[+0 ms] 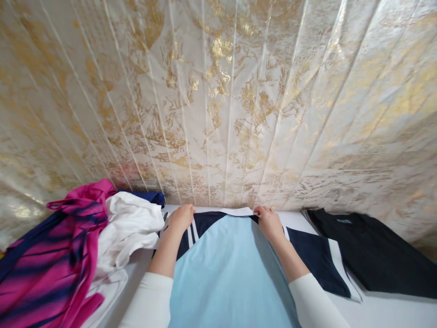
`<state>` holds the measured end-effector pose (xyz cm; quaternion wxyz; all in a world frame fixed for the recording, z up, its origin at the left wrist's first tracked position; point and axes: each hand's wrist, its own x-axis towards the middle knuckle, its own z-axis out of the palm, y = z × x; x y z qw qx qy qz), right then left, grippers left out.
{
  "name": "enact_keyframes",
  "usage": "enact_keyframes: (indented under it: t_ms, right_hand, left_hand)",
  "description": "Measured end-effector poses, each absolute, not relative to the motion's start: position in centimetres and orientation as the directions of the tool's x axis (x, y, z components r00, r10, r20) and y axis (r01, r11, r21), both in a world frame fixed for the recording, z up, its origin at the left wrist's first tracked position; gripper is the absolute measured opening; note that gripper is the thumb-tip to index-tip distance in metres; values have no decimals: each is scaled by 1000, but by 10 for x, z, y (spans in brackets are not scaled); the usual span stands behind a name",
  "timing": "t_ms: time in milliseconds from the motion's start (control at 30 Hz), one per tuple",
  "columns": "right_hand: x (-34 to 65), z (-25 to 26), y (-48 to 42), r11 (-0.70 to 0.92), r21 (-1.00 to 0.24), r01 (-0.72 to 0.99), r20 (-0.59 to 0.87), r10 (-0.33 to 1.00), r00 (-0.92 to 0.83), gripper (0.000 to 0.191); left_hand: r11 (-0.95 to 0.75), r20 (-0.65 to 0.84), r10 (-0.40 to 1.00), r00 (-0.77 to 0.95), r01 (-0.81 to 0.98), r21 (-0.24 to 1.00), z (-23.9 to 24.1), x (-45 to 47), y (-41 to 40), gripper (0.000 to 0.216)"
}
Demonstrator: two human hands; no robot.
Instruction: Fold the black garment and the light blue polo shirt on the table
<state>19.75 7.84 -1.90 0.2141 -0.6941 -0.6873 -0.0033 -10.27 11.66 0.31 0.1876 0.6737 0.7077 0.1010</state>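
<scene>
A light blue T-shirt point(232, 269) with navy shoulders and sleeves and white stripes lies spread in front of me, its collar at the far side. My left hand point(182, 218) is closed on the shirt's navy shoulder, left of the collar; the fingertips are partly hidden. Right of the collar, my right hand point(269, 223) pinches the shirt's top edge. The right navy sleeve, with its white cuff, reaches out flat beyond my right forearm. Part of the left sleeve is hidden behind my left wrist.
At left lies a heap with a pink and navy striped garment point(64, 269), a white garment point(131, 228) and a dark blue piece point(146, 197). Folded black clothing point(385, 255) lies right on the white table point(399, 312). A gold-patterned curtain point(218, 105) hangs behind.
</scene>
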Motion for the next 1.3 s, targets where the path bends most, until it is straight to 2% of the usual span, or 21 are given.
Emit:
enact_keyframes:
  t_ms: [133, 267, 300, 500, 633, 733, 800, 867, 967, 1133, 1300]
  right_hand:
    - [158, 7, 87, 213, -336, 917, 305, 946, -108, 36]
    - [108, 13, 110, 319, -387, 865, 199, 945, -259, 33]
    - [99, 11, 115, 313, -386, 868, 174, 948, -265, 32]
    - [87, -9, 122, 175, -443, 880, 32, 983, -179, 28]
    - [105, -6, 118, 88, -556, 827, -77, 985, -156, 30]
    - [117, -2, 119, 62, -667, 743, -170, 958, -232, 32]
    - [121, -1, 120, -11, -821, 570, -207, 937, -280, 28]
    - [121, -2, 123, -106, -938, 329, -197, 946, -256, 20]
    - [118, -7, 126, -141, -983, 114, -153, 983, -102, 15]
    - [109, -20, 129, -178, -984, 13, -178, 984, 12, 13]
    - [99, -33, 132, -149, -986, 75, -147, 989, 35, 17]
  left_hand:
    - [109, -197, 980, -27, 901, 419, 3, -114, 116, 25]
    - [141, -262, 965, -12, 867, 478, 2, -115, 111, 13]
    - [148, -283, 959, -2, 855, 497, 3, -114, 109, 9]
    - [187, -378, 924, 62, 787, 588, 5, -114, 105, 26]
    - [201, -402, 912, 85, 760, 618, 9, -113, 105, 28]
    - [209, -414, 906, 91, 754, 623, 10, -112, 106, 18]
    - [216, -413, 908, 75, 760, 614, 10, -112, 107, 14]
    - [227, -401, 915, 42, 769, 598, 8, -113, 109, 19]
    - [254, -369, 929, -37, 787, 562, 7, -117, 113, 29]
    - [271, -240, 955, -176, 847, 457, 7, -125, 116, 29]
    - [273, -113, 962, -249, 901, 337, 3, -129, 114, 23]
